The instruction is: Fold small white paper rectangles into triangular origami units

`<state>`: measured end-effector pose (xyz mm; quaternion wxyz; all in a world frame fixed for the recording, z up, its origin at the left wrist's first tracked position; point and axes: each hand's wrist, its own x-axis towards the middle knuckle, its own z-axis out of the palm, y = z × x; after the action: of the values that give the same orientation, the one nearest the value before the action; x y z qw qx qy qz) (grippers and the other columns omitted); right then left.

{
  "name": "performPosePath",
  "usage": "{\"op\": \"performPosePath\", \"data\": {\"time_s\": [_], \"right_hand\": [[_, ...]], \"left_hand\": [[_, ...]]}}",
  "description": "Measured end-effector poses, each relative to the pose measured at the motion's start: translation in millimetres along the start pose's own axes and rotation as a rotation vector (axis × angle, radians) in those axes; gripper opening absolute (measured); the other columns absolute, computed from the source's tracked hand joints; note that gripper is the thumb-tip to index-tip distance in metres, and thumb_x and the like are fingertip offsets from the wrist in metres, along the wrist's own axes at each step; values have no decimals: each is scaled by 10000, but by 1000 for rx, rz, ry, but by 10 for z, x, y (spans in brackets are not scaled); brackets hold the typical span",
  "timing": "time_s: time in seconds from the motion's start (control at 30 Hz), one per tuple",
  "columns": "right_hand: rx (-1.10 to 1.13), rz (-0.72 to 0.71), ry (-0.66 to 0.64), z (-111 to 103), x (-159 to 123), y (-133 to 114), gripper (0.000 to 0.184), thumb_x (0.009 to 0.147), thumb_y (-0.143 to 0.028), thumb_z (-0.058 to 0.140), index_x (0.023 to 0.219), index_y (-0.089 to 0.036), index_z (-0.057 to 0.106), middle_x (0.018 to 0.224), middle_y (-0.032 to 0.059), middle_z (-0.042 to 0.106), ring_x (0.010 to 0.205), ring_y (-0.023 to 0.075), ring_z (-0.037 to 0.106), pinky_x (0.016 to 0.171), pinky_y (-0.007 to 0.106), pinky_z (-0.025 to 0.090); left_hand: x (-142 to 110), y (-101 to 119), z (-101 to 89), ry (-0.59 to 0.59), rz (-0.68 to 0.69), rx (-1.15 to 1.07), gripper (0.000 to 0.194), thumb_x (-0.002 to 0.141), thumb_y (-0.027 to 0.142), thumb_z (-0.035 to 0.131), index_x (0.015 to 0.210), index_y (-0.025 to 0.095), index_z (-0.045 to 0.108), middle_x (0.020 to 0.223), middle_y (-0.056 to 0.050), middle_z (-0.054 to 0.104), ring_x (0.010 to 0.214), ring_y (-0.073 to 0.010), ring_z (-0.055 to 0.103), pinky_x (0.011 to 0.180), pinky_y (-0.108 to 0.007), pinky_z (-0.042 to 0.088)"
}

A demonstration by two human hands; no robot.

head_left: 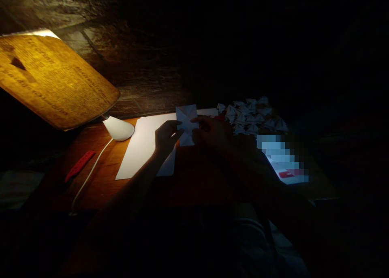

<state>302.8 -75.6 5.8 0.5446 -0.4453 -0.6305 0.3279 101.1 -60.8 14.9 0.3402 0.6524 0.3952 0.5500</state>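
In dim light, my left hand (166, 137) and my right hand (209, 133) both pinch a small creased white paper (186, 124) held just above a wooden table (100, 180). The left fingers grip its left edge, the right fingers its right edge. Fold lines cross the paper. A larger white sheet (142, 148) lies flat on the table under and to the left of my hands. A pile of several small folded white paper pieces (252, 116) sits just right of my right hand.
A white lamp base (119, 129) with a yellow printed shade (51, 79) stands at the left, its cord (89, 174) trailing toward me. A red strip-like tool (79, 165) lies near the left edge. A lit screen (284, 158) glows at the right. Dark tiled floor lies beyond.
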Motion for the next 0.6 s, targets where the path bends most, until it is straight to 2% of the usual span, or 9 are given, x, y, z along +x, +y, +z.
{"op": "performPosePath", "data": {"time_s": [0.27,0.6], "right_hand": [[-32,-9,19,0,-20,-48,202,853,-277,777,1045,-219,800,920,51,781,761,181,664,644,289,516],[-97,-50,51,3,-34,-102,123,868,-235,739,974,-220,801,947,48,791,806,188,682,692,299,533]], "left_hand": [[14,-70,-24,43,50,72,207,734,247,847,925,185,792,783,-18,741,703,-142,684,687,-268,585],[26,-106,-10,56,122,66,147,763,293,849,838,194,771,827,-34,754,773,-171,709,752,-321,624]]}}
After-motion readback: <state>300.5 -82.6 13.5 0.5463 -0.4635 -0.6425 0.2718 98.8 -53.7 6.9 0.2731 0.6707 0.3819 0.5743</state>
